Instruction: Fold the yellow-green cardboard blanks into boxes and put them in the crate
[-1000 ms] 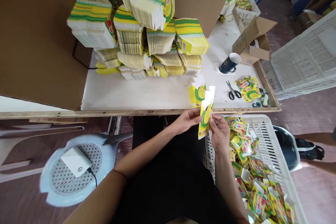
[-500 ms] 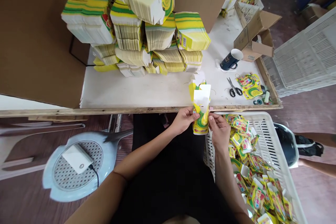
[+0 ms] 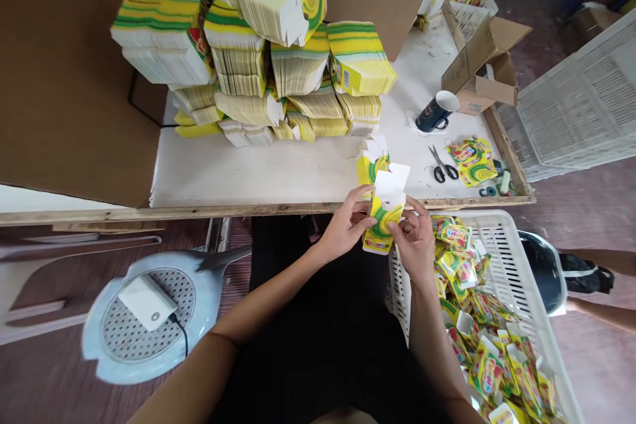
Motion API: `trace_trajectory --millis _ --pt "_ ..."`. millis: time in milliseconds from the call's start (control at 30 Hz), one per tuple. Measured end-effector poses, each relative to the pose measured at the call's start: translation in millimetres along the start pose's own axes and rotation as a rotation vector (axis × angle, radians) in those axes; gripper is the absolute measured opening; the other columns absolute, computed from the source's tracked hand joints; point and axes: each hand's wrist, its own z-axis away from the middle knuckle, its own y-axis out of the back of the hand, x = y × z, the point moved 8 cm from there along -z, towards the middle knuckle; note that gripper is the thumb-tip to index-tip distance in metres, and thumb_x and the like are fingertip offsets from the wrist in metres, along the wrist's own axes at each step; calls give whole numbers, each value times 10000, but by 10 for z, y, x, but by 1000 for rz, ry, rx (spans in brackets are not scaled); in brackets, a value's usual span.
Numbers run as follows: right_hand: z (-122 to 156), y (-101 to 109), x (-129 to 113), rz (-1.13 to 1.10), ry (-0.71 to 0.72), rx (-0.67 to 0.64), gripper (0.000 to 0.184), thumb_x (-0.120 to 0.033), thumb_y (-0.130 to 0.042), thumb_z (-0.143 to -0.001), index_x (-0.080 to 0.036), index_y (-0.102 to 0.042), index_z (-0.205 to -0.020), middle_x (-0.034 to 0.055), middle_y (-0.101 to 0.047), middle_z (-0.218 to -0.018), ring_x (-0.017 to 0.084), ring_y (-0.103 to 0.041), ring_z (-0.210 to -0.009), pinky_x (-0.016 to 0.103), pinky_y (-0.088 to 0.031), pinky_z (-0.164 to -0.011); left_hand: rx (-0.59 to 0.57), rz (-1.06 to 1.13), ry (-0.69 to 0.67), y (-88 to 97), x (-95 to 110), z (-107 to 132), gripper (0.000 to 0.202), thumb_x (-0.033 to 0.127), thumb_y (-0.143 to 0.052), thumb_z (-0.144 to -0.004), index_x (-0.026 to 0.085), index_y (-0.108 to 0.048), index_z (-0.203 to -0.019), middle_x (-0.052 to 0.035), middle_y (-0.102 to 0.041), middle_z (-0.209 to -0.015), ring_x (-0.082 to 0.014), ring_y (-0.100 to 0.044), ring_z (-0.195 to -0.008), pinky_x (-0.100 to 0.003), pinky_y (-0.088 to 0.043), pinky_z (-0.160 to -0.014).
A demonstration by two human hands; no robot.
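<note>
I hold a small yellow-and-green carton (image 3: 383, 218) between both hands just below the table's front edge, its white top flap (image 3: 391, 180) standing up. My left hand (image 3: 344, 228) grips its left side, fingers curled round it. My right hand (image 3: 415, 242) pinches its right side. Just behind it a short pile of flat cartons (image 3: 370, 160) lies on the white table (image 3: 258, 169). Tall stacks of flat cartons (image 3: 258, 53) stand at the back of the table.
A white slotted basket (image 3: 517, 258) at my right holds several folded cartons (image 3: 477, 338). On the table's right stand a dark mug (image 3: 436, 111), scissors (image 3: 442, 167), loose cartons (image 3: 472, 160) and an open cardboard box (image 3: 481, 66). Cardboard sheets (image 3: 64, 73) wall the left. A fan (image 3: 144, 311) lies on the floor.
The carton has turned from edge-on to face-on and tilted right, opening up between my hands, with its top flap folded back. My hands rose slightly towards the table edge.
</note>
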Motion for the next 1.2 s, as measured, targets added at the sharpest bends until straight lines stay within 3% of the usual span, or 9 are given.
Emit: trace_trajectory --millis 233,333,433,500,600,667,833,1100,1200 --pt "-24 93 -2 43 -71 -157 266 -489 -653 -934 -229 -673 -991 -8 -598 -730 121 -480 -569 251 -397 -518 -212 11 137 -96 -65 57 537 463 -824 -783 173 -608 -1180 -58 -688 -932 -161 -664 -779 -275 -534 -734" --pt "-42 128 -62 128 13 -99 275 -476 -649 -939 -218 -691 -852 24 -642 -786 153 -578 -702 275 -463 -636 -214 18 138 -120 -99 77 647 414 -820 -799 200 -523 -1331 -70 -696 -985 -172 -684 -823 -266 -542 -729" --pt "-44 143 -62 91 29 -24 267 -465 -703 -900 -251 -706 -1059 57 -708 -982 209 -666 -907 325 -531 -795 -232 24 114 -130 -108 80 857 353 -806 -821 256 -342 -1535 -120 -708 -1140 -219 -712 -960 -294 -568 -779" --pt "-45 145 -67 74 38 -10 360 -464 -704 -901 -277 -681 -1208 73 -719 -1108 234 -674 -1028 368 -541 -887 -238 1 85 -124 -103 72 772 348 -790 -834 244 -431 -1509 -153 -687 -1249 -253 -704 -1060 -310 -577 -811" --pt "-43 149 -195 167 167 -49 336 -518 -567 -975 -274 -766 -1090 83 -711 -1167 258 -626 -1160 424 -480 -1026 -199 -71 21 -94 -74 57 510 337 -732 -880 215 -622 -1363 -155 -644 -1377 -282 -665 -1190 -312 -575 -864" --pt "-49 161 -223 220 169 -82 395 -554 -530 -979 -263 -794 -1014 71 -719 -1046 244 -643 -1030 408 -499 -955 -164 -117 -20 -84 -43 56 448 306 -700 -900 215 -655 -1336 -140 -634 -1413 -282 -647 -1232 -320 -568 -907" --pt "-59 105 -11 282 -83 -189 495 -451 -758 -830 -236 -654 -1264 -67 -595 -614 126 -455 -530 267 -406 -566 -181 -143 -27 -152 -9 69 487 279 -645 -927 214 -605 -1408 -142 -619 -1445 -281 -639 -1256 -362 -550 -985" --pt "-91 105 -8 433 -51 -131 460 -438 -740 -831 -227 -642 -1228 -119 -450 -464 115 -374 -431 255 -339 -503 -150 2 44 -140 12 28 530 359 -763 -847 182 -640 -1330 -152 -729 -1225 -252 -715 -1067 -316 -561 -872" --pt "-108 151 -48 421 -6 -92 332 -461 -669 -899 -244 -722 -1144 -52 -586 -581 124 -441 -486 262 -383 -525 -151 39 119 -143 -36 30 595 383 -830 -779 169 -647 -1303 -133 -757 -1103 -200 -730 -867 -279 -564 -759"
